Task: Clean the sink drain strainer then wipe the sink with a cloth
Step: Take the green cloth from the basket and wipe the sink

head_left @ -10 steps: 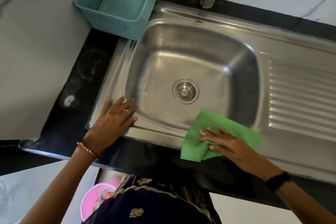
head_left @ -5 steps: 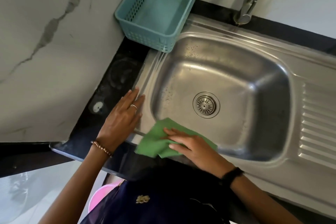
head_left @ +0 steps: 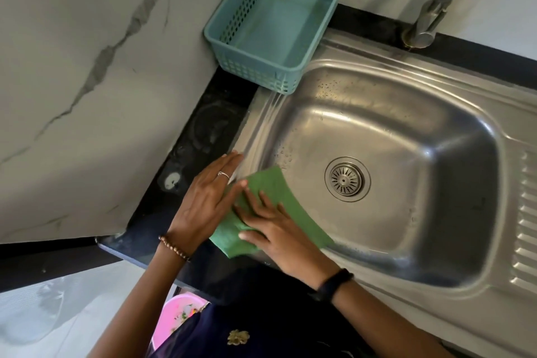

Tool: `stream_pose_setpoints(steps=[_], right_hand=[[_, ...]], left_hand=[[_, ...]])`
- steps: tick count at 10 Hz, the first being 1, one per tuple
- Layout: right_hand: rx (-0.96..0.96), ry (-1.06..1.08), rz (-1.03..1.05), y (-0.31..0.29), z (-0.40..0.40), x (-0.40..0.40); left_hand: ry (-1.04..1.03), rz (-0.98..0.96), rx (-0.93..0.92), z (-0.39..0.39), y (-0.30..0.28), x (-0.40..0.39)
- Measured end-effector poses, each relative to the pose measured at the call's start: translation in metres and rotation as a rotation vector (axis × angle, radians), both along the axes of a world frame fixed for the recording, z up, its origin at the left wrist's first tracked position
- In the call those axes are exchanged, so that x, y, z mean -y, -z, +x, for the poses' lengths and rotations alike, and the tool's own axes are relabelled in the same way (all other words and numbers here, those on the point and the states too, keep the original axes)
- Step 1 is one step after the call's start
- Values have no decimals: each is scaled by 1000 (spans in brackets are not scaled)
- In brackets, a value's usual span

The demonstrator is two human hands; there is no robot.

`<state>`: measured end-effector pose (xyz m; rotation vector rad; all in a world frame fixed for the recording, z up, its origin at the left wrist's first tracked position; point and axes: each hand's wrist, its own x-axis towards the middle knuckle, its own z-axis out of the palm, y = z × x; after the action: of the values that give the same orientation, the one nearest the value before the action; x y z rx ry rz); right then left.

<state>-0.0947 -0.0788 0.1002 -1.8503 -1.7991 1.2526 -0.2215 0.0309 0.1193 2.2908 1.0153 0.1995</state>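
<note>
One cloth (head_left: 283, 203) lies under right hand (head_left: 279, 232).

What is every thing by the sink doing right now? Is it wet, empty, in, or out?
Cloth: spread flat on the sink's near-left rim, under the right hand.
Right hand: fingers straight, pressing the cloth.
Left hand: flat on the rim beside the cloth.
Strainer: seated in the drain.
Sink: no standing water, droplets on its left wall.
Basket: empty.
Tap: no water running.
</note>
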Motion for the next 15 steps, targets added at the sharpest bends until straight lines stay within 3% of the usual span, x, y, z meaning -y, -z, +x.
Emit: stream_pose_setpoints(steps=[2,3,5,7,9,11,12,14,15], right_hand=[[-122,282,174,12,-7,-59],[-219,305,178,6,-5,-62],[-11,128,217,19,-17,0],[-277,392,224,23,-13,-45],[-379,605,249,21,55,-122],[-484,559,222,31,21,-69],[-436,508,284,35,6,-42],[-558,766,377,32,32,-100],[-494,873,445,29,61,-133]], left_hand=[[-35,-6,7,6,0,-1],[-54,-7,-4,14,-2,-3],[-16,1,-9,25,0,-9],[-43,136,-40,47,10,-24],[-150,134,-25,72,15,-35],[-150,59,1,72,17,-27],[-140,41,4,76,14,-22],[-276,109,6,87,16,-37],[-224,83,-55,91,17,-39]])
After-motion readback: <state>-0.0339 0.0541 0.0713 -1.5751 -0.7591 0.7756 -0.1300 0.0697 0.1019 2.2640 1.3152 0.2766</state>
